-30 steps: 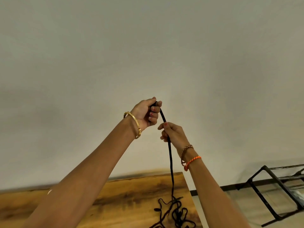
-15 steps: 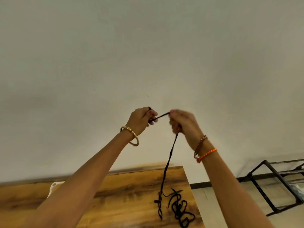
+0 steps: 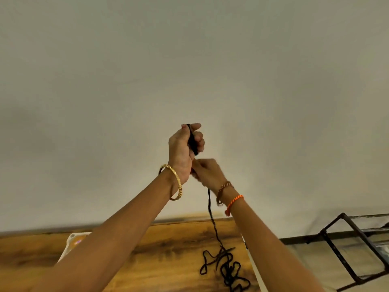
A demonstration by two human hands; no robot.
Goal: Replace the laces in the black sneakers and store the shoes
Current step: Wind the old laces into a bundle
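Raised before a pale wall, the left hand (image 3: 185,148) has its fingers (image 3: 199,137) clenched round a bundled black lace (image 3: 192,142), while the right hand (image 3: 207,172) just below pinches the strand that trails down to a loose tangle on the wooden worktop (image 3: 168,258).

Left hand (image 3: 185,148) raised before the pale wall (image 3: 189,60), grip closed round gathered black lace (image 3: 192,142). Right hand (image 3: 207,172) just below, pinching the strand trailing down to a tangle on the wooden surface (image 3: 168,249).
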